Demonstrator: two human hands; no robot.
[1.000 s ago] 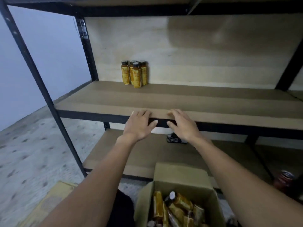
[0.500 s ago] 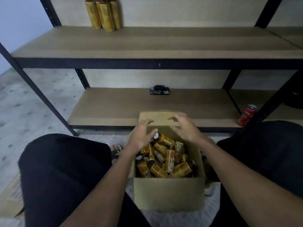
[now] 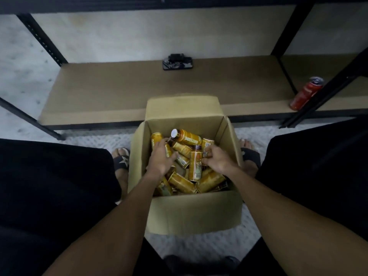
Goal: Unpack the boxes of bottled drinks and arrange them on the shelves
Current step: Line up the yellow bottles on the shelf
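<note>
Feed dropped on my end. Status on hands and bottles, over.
Left hand and right hand inside open brown cardboard box, fingers curling over yellow-labelled amber bottles; grip unconfirmed. Bottles jumbled, none lifted. Nothing blocking the box.

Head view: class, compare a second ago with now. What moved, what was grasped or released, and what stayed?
Both hands left the upper shelf's edge and dropped into the box: left hand and right hand now curl over the bottles; whether either grips one is unclear. The view tipped down. The box, red can and dark object on the lower shelf stayed put.
</note>
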